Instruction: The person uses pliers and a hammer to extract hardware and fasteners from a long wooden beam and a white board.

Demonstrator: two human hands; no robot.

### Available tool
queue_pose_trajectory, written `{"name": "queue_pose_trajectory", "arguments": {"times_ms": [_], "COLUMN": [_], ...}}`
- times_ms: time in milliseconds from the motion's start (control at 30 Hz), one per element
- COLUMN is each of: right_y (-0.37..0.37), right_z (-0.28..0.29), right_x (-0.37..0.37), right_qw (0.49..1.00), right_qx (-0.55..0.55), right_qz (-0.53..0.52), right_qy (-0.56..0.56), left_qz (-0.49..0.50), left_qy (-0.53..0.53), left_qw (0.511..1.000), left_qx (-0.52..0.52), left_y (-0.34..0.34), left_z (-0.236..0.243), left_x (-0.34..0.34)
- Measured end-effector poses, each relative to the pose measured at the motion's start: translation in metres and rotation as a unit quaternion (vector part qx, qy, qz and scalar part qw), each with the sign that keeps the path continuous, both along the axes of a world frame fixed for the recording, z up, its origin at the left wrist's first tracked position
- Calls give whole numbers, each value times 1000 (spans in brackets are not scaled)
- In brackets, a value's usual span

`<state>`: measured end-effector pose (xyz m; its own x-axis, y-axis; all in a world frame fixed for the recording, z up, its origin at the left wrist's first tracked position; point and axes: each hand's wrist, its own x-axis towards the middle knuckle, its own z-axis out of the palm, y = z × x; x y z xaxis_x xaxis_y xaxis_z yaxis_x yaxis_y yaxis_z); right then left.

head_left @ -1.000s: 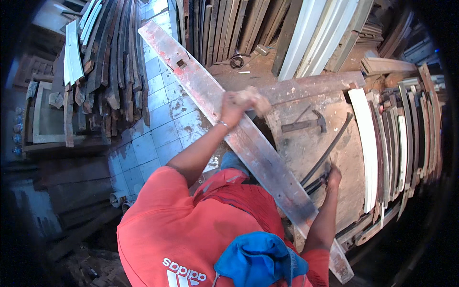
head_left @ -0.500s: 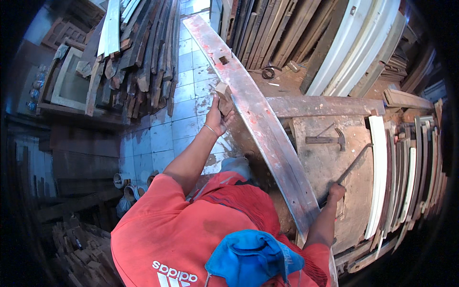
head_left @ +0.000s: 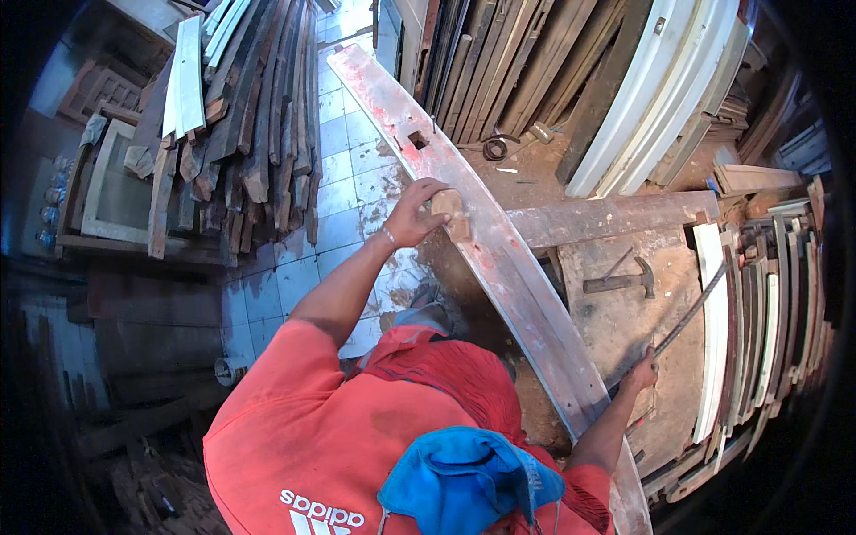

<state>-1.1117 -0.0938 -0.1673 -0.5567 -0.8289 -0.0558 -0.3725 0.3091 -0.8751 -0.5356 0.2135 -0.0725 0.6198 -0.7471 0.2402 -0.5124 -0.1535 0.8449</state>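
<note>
My left hand (head_left: 414, 216) grips a small wooden block (head_left: 452, 212) with its fingers over the top. The block sits against the upper face of a long plank (head_left: 526, 276), which is worn and streaked with red paint. A square hole is cut through the plank farther off. On the right, my right hand (head_left: 638, 372) is closed round a long dark metal bar (head_left: 691, 314), its far end pointing up to the right. The bar's near end passes toward the plank's right edge and is partly hidden there. A claw hammer (head_left: 618, 283) lies beyond the bar.
The hammer lies on a brown board (head_left: 678, 267). A crosswise beam (head_left: 615, 218) meets the plank's right side. Stacked timber strips (head_left: 254, 116) stand at the far left, pale boards (head_left: 624, 98) lean at the far right, and more strips (head_left: 758, 330) line the right. White tiles (head_left: 299, 285) cover the floor at left.
My left hand has brought the wooden block from beside the plank onto it, turning palm down. My right hand has moved slightly right and nearer with the bar.
</note>
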Motion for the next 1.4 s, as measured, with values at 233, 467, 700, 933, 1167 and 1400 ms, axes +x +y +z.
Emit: {"name": "queue_pose_trajectory", "arguments": {"times_ms": [233, 467, 700, 933, 1167, 1400], "right_y": [30, 118, 176, 214, 209, 203], "right_z": [110, 190, 167, 202, 253, 308], "right_x": [83, 200, 267, 334, 362, 386], "right_qw": [992, 968, 900, 738, 690, 684], "right_qx": [-123, -122, 35, 277, 379, 399], "right_qz": [5, 221, 435, 601, 616, 608], "right_qy": [-38, -11, 10, -132, 25, 60], "left_qz": [-151, 58, 131, 176, 160, 136], "left_qy": [-183, -161, -85, 28, -12, 4], "left_qw": [971, 982, 986, 983, 987, 986], "left_qx": [-8, 82, 49, 39, -2, -99], "left_y": [-53, -24, 7, 30, 28, 22], "left_z": [-34, -2, -47, -40, -60, -65], "left_x": [65, -6, 52, 83, 81, 79]}}
